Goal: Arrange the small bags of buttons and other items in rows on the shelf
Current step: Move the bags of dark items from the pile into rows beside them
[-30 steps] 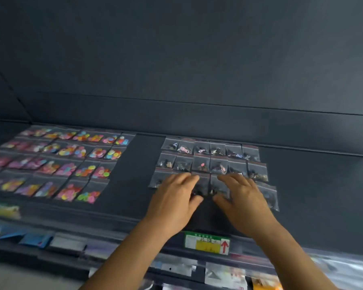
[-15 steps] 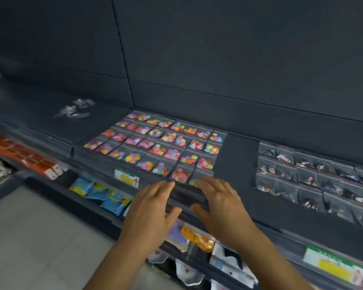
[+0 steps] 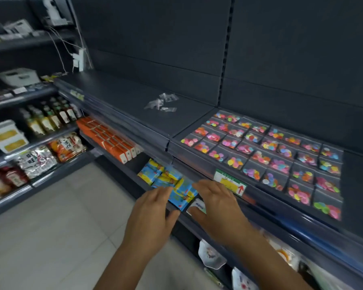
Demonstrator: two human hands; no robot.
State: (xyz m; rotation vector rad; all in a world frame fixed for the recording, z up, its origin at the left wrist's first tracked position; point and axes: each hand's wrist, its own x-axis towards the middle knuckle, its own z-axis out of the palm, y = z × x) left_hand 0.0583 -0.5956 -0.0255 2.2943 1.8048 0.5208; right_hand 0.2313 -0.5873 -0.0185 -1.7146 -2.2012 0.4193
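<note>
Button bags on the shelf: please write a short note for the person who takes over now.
Left hand: open, holds nothing, in the air before the shelf edge.
Right hand: open, holds nothing, beside the left.
Button bags: laid in neat rows on the right part of the shelf.
Loose bags: a small clear pile, further left on the same shelf, not in rows.
Done: the button grid.
Left: probably to set the loose bags in rows.

floor point(image 3: 57, 233): pale tile | back wall point(image 3: 159, 32): dark panels | side racks point(image 3: 36, 141): stocked
</note>
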